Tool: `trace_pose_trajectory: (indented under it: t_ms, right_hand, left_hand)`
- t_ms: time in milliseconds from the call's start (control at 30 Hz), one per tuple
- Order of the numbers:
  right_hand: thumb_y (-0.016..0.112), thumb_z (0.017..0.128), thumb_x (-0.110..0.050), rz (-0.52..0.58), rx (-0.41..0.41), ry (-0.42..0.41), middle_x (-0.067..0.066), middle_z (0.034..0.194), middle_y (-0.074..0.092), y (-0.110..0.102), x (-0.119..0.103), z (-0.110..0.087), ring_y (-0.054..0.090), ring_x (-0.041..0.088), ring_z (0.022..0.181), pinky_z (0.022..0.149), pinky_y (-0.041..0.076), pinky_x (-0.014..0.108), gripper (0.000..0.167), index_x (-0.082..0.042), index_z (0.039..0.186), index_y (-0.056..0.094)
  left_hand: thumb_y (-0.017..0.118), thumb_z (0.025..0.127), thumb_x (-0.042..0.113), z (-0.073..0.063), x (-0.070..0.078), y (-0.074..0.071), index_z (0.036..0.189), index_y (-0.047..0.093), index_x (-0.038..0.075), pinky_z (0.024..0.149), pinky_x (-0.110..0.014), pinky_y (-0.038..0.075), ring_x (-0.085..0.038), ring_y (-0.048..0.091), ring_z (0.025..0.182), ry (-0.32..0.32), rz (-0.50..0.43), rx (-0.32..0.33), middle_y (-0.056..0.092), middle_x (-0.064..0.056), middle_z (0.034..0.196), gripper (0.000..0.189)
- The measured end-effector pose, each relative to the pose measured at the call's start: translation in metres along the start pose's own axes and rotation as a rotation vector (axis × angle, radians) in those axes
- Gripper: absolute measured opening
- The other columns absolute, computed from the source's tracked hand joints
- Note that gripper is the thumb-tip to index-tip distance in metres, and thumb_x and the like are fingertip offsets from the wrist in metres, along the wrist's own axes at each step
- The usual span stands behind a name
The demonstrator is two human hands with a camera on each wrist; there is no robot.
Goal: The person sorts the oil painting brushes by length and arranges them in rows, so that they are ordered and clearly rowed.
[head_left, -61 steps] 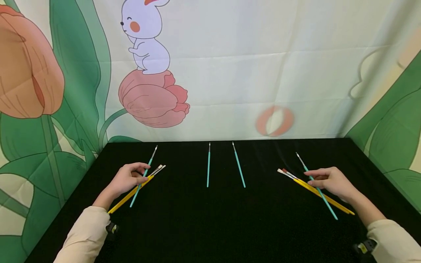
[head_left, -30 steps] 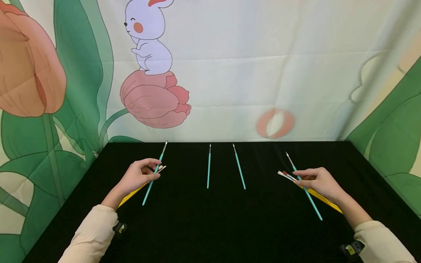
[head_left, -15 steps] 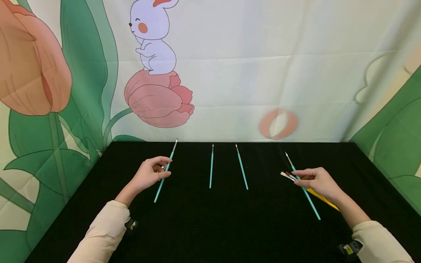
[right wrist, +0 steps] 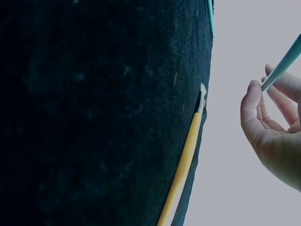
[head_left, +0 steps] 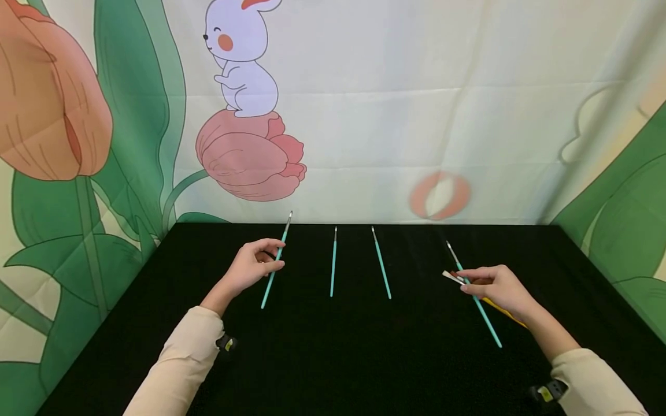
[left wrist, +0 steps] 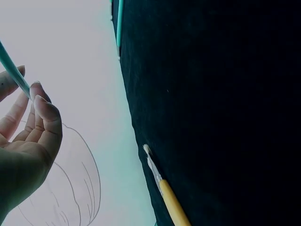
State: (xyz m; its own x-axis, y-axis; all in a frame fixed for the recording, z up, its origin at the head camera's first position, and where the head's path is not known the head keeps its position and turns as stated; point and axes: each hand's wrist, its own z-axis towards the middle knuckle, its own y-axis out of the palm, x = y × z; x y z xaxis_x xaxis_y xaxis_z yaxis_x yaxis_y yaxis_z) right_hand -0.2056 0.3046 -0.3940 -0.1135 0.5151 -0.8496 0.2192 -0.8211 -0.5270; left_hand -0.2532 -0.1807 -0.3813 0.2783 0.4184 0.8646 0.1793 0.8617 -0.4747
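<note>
In the head view my left hand (head_left: 248,267) pinches a thin teal paintbrush (head_left: 269,289) between thumb and fingers, bristle tip pointing away and up past the table's back edge. A yellow-handled paintbrush (left wrist: 174,202) shows below that hand in the left wrist view; in the head view hand and arm hide it. My right hand (head_left: 496,287) pinches another teal paintbrush (head_left: 487,319), slanted with its tip up and left. Beneath the right hand lie yellow-handled flat brushes (head_left: 503,312), one white-bristled and one reddish-brown; their middles are covered by the hand.
Two more teal paintbrushes, a left one (head_left: 333,268) and a right one (head_left: 382,266), lie apart on the black-covered table (head_left: 338,358) between the hands. Behind the table's back edge hangs a pale printed curtain (head_left: 364,115) with a rabbit and tulips.
My left hand has carried its teal brush rightward and a little up, off the yellow brushes. My right hand has shifted left with its teal brush, now covering more of the yellow brushes there.
</note>
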Motion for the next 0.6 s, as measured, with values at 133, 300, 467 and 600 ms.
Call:
trace_pose_trajectory:
  t_ms: [133, 300, 467, 600]
  right_hand:
    - [0.066, 0.083, -0.021, -0.007, -0.004, 0.002, 0.024, 0.105, 0.059, 0.001, 0.000, 0.001, 0.058, 0.027, 0.081, 0.063, 0.048, 0.035, 0.045, 0.005, 0.119, 0.056]
    - [0.066, 0.083, -0.020, 0.001, -0.016, 0.011, 0.021, 0.102, 0.060, 0.002, 0.000, 0.002, 0.058, 0.028, 0.079, 0.062, 0.048, 0.035, 0.045, 0.005, 0.119, 0.055]
    - [0.066, 0.083, -0.019, -0.004, -0.017, 0.002, 0.018, 0.099, 0.061, 0.003, 0.000, 0.003, 0.058, 0.029, 0.078, 0.062, 0.048, 0.035, 0.045, 0.006, 0.119, 0.056]
    - [0.066, 0.083, -0.019, -0.011, -0.016, 0.001, 0.016, 0.097, 0.061, 0.004, 0.000, 0.005, 0.058, 0.028, 0.077, 0.060, 0.047, 0.035, 0.045, 0.006, 0.119, 0.056]
  left_hand:
    - [0.064, 0.083, 0.005, 0.005, 0.001, 0.004, 0.118, 0.055, 0.000, 0.058, -0.029, 0.046, -0.021, 0.051, 0.071, -0.002, -0.013, 0.004, 0.053, -0.018, 0.097, 0.036]
    - [0.064, 0.083, 0.005, 0.010, -0.001, 0.008, 0.116, 0.056, 0.001, 0.058, -0.031, 0.046, -0.019, 0.051, 0.069, 0.000, -0.032, 0.020, 0.053, -0.017, 0.095, 0.035]
    - [0.064, 0.082, 0.003, 0.015, -0.001, 0.013, 0.116, 0.056, 0.000, 0.058, -0.034, 0.047, -0.018, 0.051, 0.068, -0.005, -0.052, 0.030, 0.054, -0.021, 0.096, 0.034]
    - [0.064, 0.082, 0.002, 0.021, -0.003, 0.017, 0.116, 0.056, -0.002, 0.059, -0.037, 0.047, -0.017, 0.050, 0.067, -0.019, -0.075, 0.028, 0.054, -0.020, 0.096, 0.035]
